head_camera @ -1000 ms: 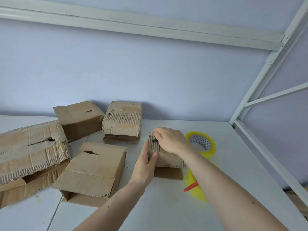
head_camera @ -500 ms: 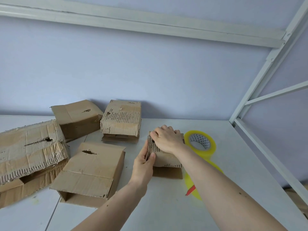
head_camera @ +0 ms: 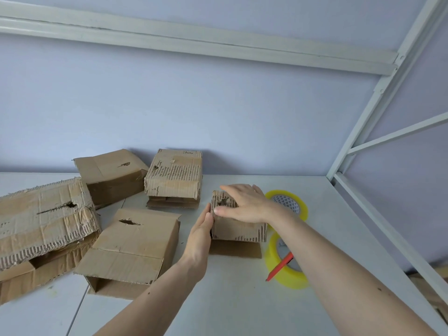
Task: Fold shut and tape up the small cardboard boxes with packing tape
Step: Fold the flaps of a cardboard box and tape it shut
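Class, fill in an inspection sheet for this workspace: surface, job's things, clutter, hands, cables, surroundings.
Surface: white table, a seam down its left part.
Job's things: small box between both hands; four larger worn boxes at left, nearest one open-ended; two yellow tape rolls at right.
Clutter: red pen-like thing lying across the near roll.
Hands: left hand flat against the small box's left side; right hand spread over its top.
Cables: nothing seen.
Surroundings: pale wall, white metal frame.

The right hand (head_camera: 244,204), curled over the small box (head_camera: 236,227) earlier, now lies flatter with fingers straightened across its top.
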Demonstrator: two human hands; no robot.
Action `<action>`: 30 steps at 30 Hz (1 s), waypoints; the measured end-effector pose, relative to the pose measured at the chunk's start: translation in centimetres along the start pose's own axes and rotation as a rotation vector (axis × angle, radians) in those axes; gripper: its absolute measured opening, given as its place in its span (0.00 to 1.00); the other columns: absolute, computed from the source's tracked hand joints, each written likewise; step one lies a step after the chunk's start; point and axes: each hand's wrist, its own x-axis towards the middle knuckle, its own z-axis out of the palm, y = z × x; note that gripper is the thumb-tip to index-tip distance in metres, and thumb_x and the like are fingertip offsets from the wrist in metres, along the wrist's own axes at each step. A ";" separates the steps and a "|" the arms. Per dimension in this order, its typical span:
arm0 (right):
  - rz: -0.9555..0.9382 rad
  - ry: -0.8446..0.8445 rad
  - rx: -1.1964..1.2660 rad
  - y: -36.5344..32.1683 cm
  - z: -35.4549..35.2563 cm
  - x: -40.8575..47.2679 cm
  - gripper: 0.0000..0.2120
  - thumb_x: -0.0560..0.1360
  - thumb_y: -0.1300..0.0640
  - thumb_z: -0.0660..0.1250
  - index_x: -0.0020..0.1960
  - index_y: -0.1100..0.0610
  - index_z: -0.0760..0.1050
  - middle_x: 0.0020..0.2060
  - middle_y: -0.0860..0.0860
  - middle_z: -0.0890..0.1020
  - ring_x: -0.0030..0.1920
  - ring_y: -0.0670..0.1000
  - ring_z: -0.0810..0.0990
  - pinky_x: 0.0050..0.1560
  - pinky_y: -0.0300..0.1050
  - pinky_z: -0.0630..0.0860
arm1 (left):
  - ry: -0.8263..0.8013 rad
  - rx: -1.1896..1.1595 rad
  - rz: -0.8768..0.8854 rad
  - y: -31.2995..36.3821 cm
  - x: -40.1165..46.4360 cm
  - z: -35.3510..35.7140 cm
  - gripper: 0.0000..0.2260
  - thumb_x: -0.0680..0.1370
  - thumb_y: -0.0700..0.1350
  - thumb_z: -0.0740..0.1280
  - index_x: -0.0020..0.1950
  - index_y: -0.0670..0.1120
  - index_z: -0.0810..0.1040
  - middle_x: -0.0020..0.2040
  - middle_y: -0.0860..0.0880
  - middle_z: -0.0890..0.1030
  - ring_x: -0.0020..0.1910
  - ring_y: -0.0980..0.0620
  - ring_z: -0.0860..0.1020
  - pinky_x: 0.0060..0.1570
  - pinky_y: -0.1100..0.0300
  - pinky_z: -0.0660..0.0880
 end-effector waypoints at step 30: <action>0.004 0.053 -0.089 0.6 1.9 1.1 0.54 0.64 0.27 0.72 0.79 0.51 0.55 0.74 0.50 0.64 0.75 0.54 0.60 0.74 0.56 0.57 | 0.201 0.485 0.080 4.2 4.0 2.5 0.21 0.83 0.46 0.65 0.76 0.47 0.68 0.71 0.46 0.74 0.65 0.47 0.74 0.62 0.54 0.73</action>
